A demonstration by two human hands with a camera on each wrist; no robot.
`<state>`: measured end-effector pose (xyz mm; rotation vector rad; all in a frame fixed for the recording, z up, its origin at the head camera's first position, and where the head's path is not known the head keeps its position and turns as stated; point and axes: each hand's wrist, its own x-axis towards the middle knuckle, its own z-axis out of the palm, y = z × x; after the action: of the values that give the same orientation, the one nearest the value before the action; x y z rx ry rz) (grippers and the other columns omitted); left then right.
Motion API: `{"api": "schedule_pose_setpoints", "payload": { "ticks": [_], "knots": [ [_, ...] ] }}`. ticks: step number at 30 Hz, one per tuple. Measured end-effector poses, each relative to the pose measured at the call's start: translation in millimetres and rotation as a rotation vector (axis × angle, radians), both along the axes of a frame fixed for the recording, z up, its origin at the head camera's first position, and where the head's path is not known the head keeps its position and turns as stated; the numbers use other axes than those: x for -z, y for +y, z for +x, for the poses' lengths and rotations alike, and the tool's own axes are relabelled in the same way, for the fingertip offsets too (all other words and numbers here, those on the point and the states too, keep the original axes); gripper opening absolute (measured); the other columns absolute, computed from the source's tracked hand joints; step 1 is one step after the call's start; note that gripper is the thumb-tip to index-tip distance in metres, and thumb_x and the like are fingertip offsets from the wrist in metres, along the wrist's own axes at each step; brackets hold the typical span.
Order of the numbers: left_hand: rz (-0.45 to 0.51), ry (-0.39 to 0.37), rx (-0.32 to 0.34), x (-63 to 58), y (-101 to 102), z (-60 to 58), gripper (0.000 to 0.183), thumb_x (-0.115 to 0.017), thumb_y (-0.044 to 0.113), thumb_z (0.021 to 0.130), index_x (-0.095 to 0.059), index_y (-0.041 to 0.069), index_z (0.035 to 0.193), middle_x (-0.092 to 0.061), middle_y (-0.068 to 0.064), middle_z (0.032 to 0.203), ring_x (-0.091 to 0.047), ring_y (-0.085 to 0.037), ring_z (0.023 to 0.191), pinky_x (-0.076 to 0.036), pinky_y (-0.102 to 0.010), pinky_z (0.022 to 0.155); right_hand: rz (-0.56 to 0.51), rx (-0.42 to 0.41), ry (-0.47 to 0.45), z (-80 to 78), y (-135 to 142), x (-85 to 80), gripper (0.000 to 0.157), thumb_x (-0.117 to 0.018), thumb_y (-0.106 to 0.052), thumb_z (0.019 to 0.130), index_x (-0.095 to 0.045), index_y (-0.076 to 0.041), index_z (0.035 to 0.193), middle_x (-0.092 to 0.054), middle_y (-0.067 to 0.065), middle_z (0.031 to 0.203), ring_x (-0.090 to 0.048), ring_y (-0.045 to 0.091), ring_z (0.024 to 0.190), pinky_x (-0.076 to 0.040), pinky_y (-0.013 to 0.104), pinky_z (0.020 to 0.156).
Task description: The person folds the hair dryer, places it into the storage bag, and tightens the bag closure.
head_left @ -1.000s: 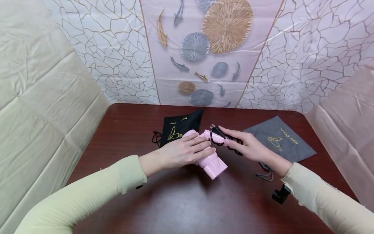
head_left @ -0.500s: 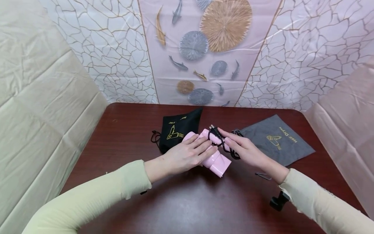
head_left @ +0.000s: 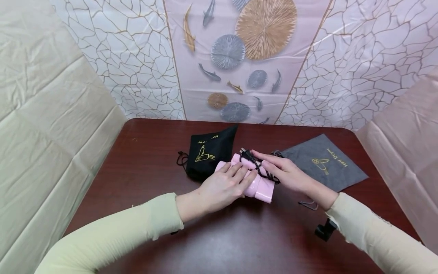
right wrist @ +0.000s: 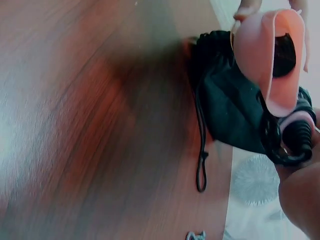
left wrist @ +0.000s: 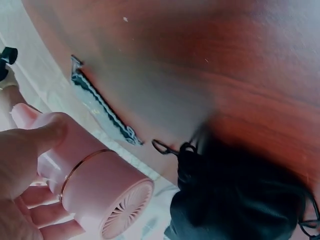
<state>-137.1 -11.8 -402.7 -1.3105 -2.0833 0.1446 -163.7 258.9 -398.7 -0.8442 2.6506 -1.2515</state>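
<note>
A pink hair dryer [head_left: 265,189] is held above the table between both hands. My left hand [head_left: 220,189] grips its body from above, thumb on one side and fingers on the other in the left wrist view. The round rear grille [left wrist: 127,210] shows there. My right hand [head_left: 289,172] holds the handle end together with the black cord [right wrist: 272,142], which is looped around the handle. The two-pin plug [head_left: 245,153] sticks out at the handle's far end. In the right wrist view the flat nozzle [right wrist: 255,47] faces the camera, close beside the handle.
Behind the dryer, to the left, lies a black drawstring bag [head_left: 215,150] with a yellow hair dryer print. A grey drawstring bag [head_left: 328,163] lies flat at the right. Fabric walls stand around the dark red table [head_left: 219,243].
The dryer's body has turned, its nozzle swinging right and slightly away. The handle with the cord now lies closer alongside the nozzle. Both hands keep their hold; the left has moved a little right.
</note>
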Motion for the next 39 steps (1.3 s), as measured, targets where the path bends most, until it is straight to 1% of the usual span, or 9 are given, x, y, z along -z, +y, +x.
{"api": "schedule_pose_setpoints", "payload": {
  "ticks": [6, 10, 13, 20, 26, 30, 33, 36, 39],
  "knots": [
    [-0.008, -0.040, -0.057, 8.5, 4.2, 13.1, 0.064, -0.088, 0.041, 0.084, -0.068, 0.009, 0.135, -0.072, -0.007, 0.119, -0.072, -0.024, 0.107, -0.061, -0.038, 0.087, 0.060, 0.058, -0.014, -5.6, 18.3, 0.6, 0.047, -0.048, -0.024, 0.115, -0.050, -0.017, 0.161, -0.054, 0.003, 0.161, -0.047, 0.013, 0.148, -0.034, 0.010, 0.112],
    [-0.030, -0.064, -0.103, 18.3, 5.7, 20.7, 0.066, -0.087, 0.047, 0.084, -0.068, 0.010, 0.136, -0.073, -0.007, 0.118, -0.073, -0.023, 0.104, -0.062, -0.038, 0.086, 0.126, 0.126, -0.034, -5.5, 32.2, 0.2, 0.048, -0.049, -0.031, 0.115, -0.049, -0.020, 0.162, -0.054, 0.002, 0.161, -0.051, 0.023, 0.146, -0.043, 0.034, 0.116],
    [-0.045, -0.069, -0.128, 27.0, 6.8, 23.5, 0.069, -0.086, 0.051, 0.083, -0.068, 0.010, 0.136, -0.074, -0.007, 0.116, -0.073, -0.022, 0.103, -0.063, -0.038, 0.085, 0.157, 0.153, -0.039, -3.9, 40.9, 1.1, 0.050, -0.049, -0.033, 0.115, -0.047, -0.020, 0.163, -0.053, 0.004, 0.161, -0.055, 0.027, 0.143, -0.045, 0.051, 0.112],
    [-0.045, -0.023, -0.185, 43.7, 7.3, 27.6, 0.065, -0.084, 0.052, 0.083, -0.073, 0.014, 0.133, -0.075, -0.007, 0.108, -0.073, -0.022, 0.098, -0.063, -0.035, 0.075, 0.194, 0.184, -0.017, 0.9, 54.9, 7.3, 0.050, -0.051, -0.034, 0.114, -0.049, -0.018, 0.162, -0.056, 0.005, 0.159, -0.053, 0.028, 0.145, -0.046, 0.039, 0.111],
    [-0.064, 0.020, -0.204, 54.7, 9.7, 30.8, 0.042, -0.070, 0.034, 0.094, -0.075, 0.016, 0.132, -0.076, -0.009, 0.105, -0.074, -0.021, 0.096, -0.063, -0.035, 0.072, 0.240, 0.178, -0.002, 2.8, 62.6, 12.3, 0.052, -0.052, -0.035, 0.114, -0.050, -0.012, 0.160, -0.056, 0.013, 0.157, -0.052, 0.036, 0.145, -0.045, 0.060, 0.111],
    [-0.098, 0.049, -0.217, 57.9, 11.4, 33.4, 0.040, -0.059, 0.025, 0.098, -0.074, 0.016, 0.134, -0.077, -0.010, 0.109, -0.076, -0.022, 0.098, -0.064, -0.036, 0.075, 0.257, 0.175, 0.008, 4.6, 65.1, 14.2, 0.052, -0.054, -0.034, 0.113, -0.051, -0.010, 0.159, -0.057, 0.017, 0.156, -0.053, 0.040, 0.144, -0.046, 0.064, 0.110],
    [-0.106, 0.061, -0.216, 59.7, 12.7, 33.1, 0.042, -0.057, 0.025, 0.099, -0.074, 0.015, 0.135, -0.078, -0.010, 0.111, -0.077, -0.021, 0.099, -0.064, -0.036, 0.075, 0.273, 0.177, 0.010, 5.9, 66.1, 16.0, 0.052, -0.054, -0.034, 0.113, -0.052, -0.010, 0.159, -0.058, 0.016, 0.154, -0.055, 0.039, 0.142, -0.047, 0.064, 0.109],
    [-0.100, 0.062, -0.208, 60.8, 12.6, 31.3, 0.042, -0.063, 0.029, 0.098, -0.074, 0.015, 0.136, -0.077, -0.010, 0.110, -0.076, -0.021, 0.098, -0.064, -0.034, 0.074, 0.281, 0.172, 0.018, 6.3, 65.7, 18.2, 0.051, -0.055, -0.034, 0.113, -0.054, -0.010, 0.158, -0.060, 0.015, 0.153, -0.057, 0.037, 0.141, -0.048, 0.062, 0.108],
    [-0.106, 0.049, -0.196, 59.7, 11.1, 30.3, 0.058, -0.072, 0.051, 0.093, -0.071, 0.015, 0.139, -0.076, -0.010, 0.113, -0.076, -0.021, 0.101, -0.063, -0.034, 0.075, 0.285, 0.160, 0.042, 6.6, 64.9, 19.6, 0.050, -0.057, -0.033, 0.112, -0.056, -0.010, 0.156, -0.061, 0.013, 0.152, -0.058, 0.035, 0.140, -0.048, 0.061, 0.108]
  ]
}}
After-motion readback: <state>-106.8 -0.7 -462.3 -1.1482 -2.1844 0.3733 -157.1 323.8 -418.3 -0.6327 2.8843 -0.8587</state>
